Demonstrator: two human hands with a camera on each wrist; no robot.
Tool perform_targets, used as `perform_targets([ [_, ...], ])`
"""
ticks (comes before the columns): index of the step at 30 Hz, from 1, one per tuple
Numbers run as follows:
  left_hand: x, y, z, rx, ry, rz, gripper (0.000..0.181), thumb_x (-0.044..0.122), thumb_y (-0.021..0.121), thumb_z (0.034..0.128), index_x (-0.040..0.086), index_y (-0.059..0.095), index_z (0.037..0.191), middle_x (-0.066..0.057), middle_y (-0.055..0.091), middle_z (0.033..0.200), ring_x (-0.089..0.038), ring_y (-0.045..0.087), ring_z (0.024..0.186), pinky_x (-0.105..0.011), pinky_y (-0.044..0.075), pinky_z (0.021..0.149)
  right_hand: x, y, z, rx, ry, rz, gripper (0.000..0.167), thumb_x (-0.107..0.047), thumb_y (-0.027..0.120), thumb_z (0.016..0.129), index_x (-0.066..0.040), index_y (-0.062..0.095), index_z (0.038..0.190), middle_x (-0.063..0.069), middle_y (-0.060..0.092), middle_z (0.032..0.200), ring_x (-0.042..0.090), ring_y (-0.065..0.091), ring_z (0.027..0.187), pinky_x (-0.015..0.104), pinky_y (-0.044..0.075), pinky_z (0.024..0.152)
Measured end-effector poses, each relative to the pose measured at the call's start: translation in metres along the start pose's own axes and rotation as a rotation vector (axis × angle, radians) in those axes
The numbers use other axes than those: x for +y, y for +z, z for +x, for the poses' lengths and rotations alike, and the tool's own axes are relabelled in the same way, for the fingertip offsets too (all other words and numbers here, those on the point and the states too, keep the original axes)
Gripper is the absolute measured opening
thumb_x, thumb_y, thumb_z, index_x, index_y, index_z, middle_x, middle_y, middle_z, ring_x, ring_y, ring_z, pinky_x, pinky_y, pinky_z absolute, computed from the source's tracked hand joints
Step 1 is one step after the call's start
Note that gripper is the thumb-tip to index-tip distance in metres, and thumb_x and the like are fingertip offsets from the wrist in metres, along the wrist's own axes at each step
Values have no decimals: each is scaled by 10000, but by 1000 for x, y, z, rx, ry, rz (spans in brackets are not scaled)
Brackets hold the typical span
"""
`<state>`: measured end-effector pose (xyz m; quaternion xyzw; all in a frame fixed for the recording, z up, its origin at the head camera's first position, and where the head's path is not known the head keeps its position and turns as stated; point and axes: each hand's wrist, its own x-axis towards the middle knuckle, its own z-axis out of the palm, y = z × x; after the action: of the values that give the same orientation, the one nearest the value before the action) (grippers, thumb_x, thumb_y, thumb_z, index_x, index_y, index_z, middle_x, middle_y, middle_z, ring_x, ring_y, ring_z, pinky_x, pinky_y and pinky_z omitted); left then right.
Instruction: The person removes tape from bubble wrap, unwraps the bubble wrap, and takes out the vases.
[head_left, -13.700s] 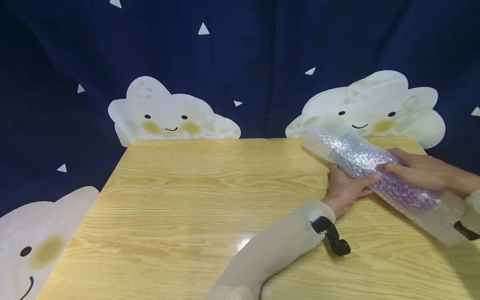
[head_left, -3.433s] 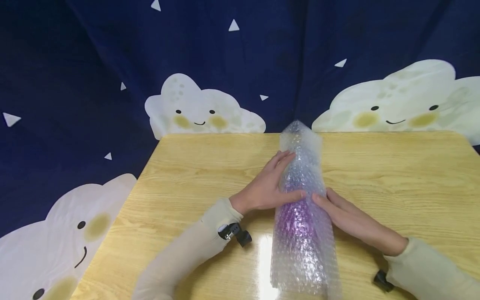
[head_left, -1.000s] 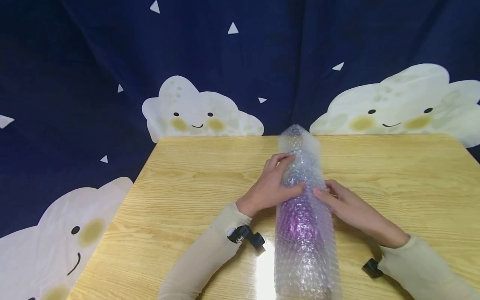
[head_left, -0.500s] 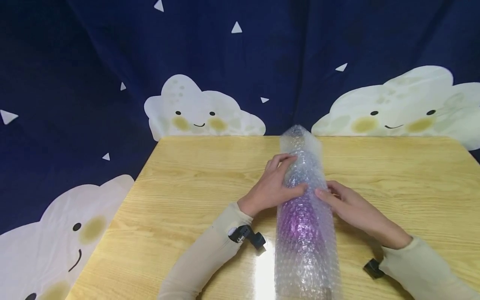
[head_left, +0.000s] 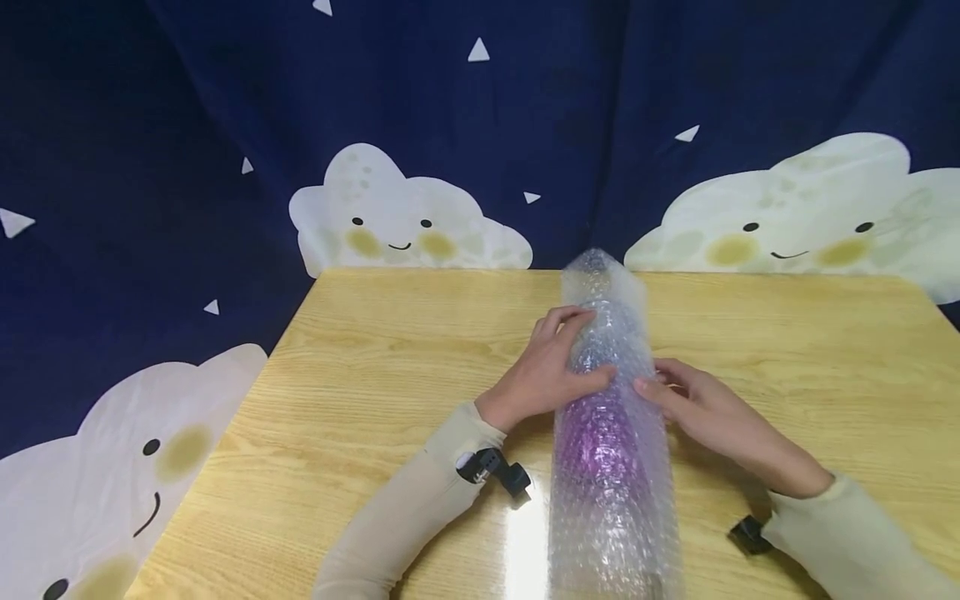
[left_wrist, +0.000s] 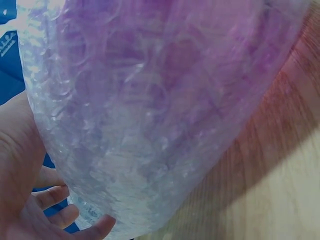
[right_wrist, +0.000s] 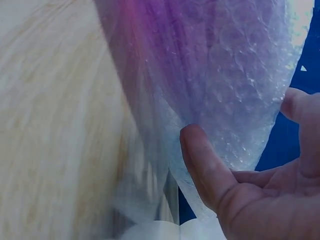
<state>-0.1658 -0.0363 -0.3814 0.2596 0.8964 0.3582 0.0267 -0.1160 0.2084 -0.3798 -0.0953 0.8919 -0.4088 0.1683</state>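
A long bundle in clear bubble wrap [head_left: 611, 450], purple in its middle and bluish farther back, lies lengthwise on the wooden table [head_left: 390, 383]. My left hand [head_left: 536, 379] holds its left side, the thumb on top and the other fingers spread farther back. On the right side my right hand [head_left: 712, 412] grips the wrap's edge, thumb above and fingers partly hidden behind. The wrap [left_wrist: 150, 100] fills most of the left wrist view, the left hand [left_wrist: 22, 165] along its edge. In the right wrist view, the right hand [right_wrist: 270, 200] touches the wrap [right_wrist: 230, 75].
Behind the table hangs a dark blue curtain [head_left: 375, 83] with white clouds and triangles. The table's back edge crosses the head view beneath it, and the bundle's far tip reaches that edge. A black wrist camera [head_left: 491, 471] sits at the left sleeve.
Since the oldest frame, the bundle has moved left from the table's right side and turned from slanting to lengthwise. Over the last second both hands have stayed almost still on it.
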Motion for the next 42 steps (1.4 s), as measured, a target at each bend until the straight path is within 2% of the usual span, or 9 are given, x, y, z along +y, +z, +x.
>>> perform_targets([
  [2,0,-1,0,1,-1,1,826,494,682,914,174,364,1606,-33,316,1649,-211,336,1513,-414,459,1196,-1,-3,-1,2,-3,3,793,-531,464,1070,52,304,1584,270,648,1355,276,701,1095,444,619,867],
  [9,1,-1,0,10,8,-7,829,503,682,911,169,370,1603,-37,327,1643,-211,348,1499,-399,468,1184,-4,-13,-5,-52,-10,112,742,-494,480,1076,9,313,1595,298,562,1474,395,662,1253,578,555,1041],
  [14,1,-1,0,6,11,-14,829,502,682,913,173,368,1605,-30,321,1647,-207,343,1502,-409,464,1189,-3,-17,-7,-31,-20,62,712,-511,495,1066,-34,379,1581,225,634,1427,345,676,1240,558,567,1023],
  [17,2,-1,0,2,10,-12,829,508,681,912,174,369,1604,-26,320,1647,-203,344,1502,-406,462,1191,-2,-20,-10,-21,-40,34,670,-499,498,1069,-55,422,1565,184,663,1408,331,683,1243,513,579,1021],
  [24,3,-2,0,10,6,-2,823,513,683,912,178,377,1599,-19,323,1647,-207,349,1502,-389,460,1191,-6,-28,-12,15,-45,-7,668,-474,505,1074,-27,417,1563,154,737,1292,234,745,1131,229,593,914],
  [31,2,-2,-1,18,4,2,818,502,690,911,176,383,1596,-19,331,1641,-210,361,1492,-394,472,1179,-11,-31,-11,17,-13,51,705,-492,520,1063,-9,404,1563,214,688,1349,221,759,1091,272,617,916],
  [34,1,-2,0,15,7,2,821,515,684,915,175,380,1598,-19,329,1642,-208,357,1496,-390,470,1182,-12,-31,-12,23,-11,49,695,-491,518,1064,-6,421,1552,219,682,1359,209,764,1078,210,598,897],
  [39,1,-2,-1,10,6,1,824,516,677,915,170,376,1599,-19,324,1645,-207,349,1502,-394,459,1193,-14,-31,-12,48,-25,14,650,-485,527,1062,9,513,1484,175,744,1267,186,780,1022,169,577,859],
  [42,1,-2,-1,9,3,-1,823,511,674,913,169,376,1599,-19,324,1646,-208,351,1501,-400,456,1196,-16,-31,-11,86,-27,-56,619,-506,536,1052,-21,581,1434,119,793,1156,189,785,990,219,581,854],
])
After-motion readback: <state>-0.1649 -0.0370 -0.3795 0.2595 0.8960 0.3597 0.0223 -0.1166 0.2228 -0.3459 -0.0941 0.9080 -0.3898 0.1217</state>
